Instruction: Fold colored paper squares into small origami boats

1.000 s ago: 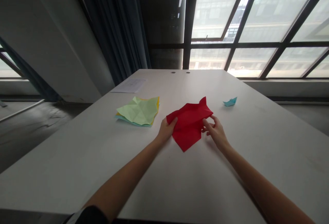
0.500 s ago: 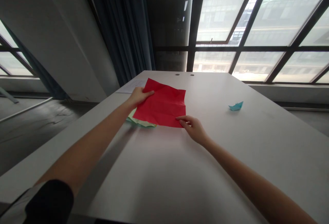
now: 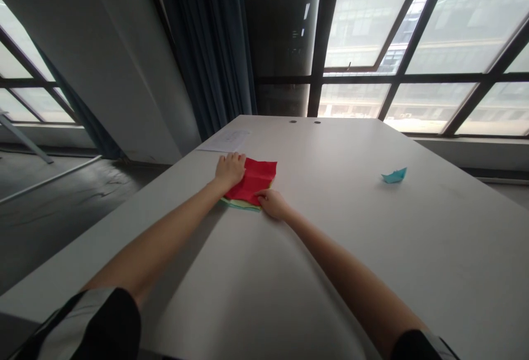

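My left fingers (image 3: 236, 157) lie over the left side of the red sheet (image 3: 257, 175), my right fingers (image 3: 262, 194) touch its near right corner; whether either pinches, I cannot tell. It lies on green paper (image 3: 241, 204) between them; well right, a blue boat (image 3: 394, 176) sits on the tabletop (image 3: 322, 194).

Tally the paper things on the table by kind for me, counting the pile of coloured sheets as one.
Pile of coloured sheets, red on top: 1 (sheets inside can't be counted)
Blue paper boat: 1
White sheet: 1
Total: 3
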`<control>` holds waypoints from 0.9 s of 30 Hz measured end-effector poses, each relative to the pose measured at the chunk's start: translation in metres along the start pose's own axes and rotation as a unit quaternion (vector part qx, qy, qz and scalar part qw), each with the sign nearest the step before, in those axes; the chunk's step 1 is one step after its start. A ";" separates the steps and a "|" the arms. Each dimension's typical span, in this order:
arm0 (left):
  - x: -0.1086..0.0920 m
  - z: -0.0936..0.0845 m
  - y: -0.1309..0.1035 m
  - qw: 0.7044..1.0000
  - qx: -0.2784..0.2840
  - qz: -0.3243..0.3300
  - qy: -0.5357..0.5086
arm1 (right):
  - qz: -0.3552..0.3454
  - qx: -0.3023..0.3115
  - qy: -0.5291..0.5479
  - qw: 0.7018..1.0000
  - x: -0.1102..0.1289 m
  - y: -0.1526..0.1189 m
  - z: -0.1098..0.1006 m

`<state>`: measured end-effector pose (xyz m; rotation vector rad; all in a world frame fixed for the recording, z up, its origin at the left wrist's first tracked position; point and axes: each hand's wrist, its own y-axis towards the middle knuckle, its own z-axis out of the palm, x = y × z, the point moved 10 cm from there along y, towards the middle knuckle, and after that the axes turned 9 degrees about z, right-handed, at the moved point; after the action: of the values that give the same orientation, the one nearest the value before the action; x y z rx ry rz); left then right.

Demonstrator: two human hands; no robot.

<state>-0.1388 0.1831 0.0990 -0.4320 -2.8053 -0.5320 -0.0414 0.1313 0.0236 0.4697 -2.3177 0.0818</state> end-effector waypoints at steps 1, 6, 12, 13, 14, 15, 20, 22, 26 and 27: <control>-0.005 0.016 -0.006 0.999 0.032 -0.011 -0.026 | -0.006 0.002 -0.007 1.000 0.000 -0.001 0.002; 0.001 0.083 -0.035 0.960 0.175 -0.134 -0.173 | -0.036 0.005 -0.041 0.998 0.006 -0.005 0.004; 0.003 0.097 -0.044 0.961 0.154 -0.154 -0.167 | -0.047 -0.002 -0.073 0.996 0.004 -0.012 -0.003; 0.002 0.098 -0.045 0.962 0.156 -0.153 -0.166 | -0.040 -0.011 -0.082 0.996 0.000 -0.014 -0.012; 0.002 0.099 -0.045 0.961 0.159 -0.153 -0.166 | -0.025 -0.032 -0.111 0.993 -0.008 -0.014 -0.024; 0.002 0.100 -0.045 0.961 0.162 -0.151 -0.166 | 0.001 -0.065 -0.139 0.988 -0.018 -0.015 -0.041; 0.001 0.101 -0.044 0.961 0.165 -0.139 -0.171 | 0.159 -0.217 -0.187 0.945 -0.109 -0.026 -0.155; 0.001 0.101 -0.043 0.962 0.165 -0.137 -0.171 | 0.258 -0.283 -0.229 0.895 -0.159 -0.043 -0.204; 0.002 0.102 -0.042 0.962 0.164 -0.141 -0.168 | 0.396 -0.327 -0.297 0.805 -0.243 -0.086 -0.269; 0.002 0.102 -0.042 0.962 0.163 -0.141 -0.168 | 0.409 -0.322 -0.298 0.800 -0.258 -0.094 -0.277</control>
<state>-0.1740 0.1858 -0.0055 -0.0538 -3.2247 -0.0386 0.3455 0.1783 0.0338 -1.0057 -2.7661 -0.5000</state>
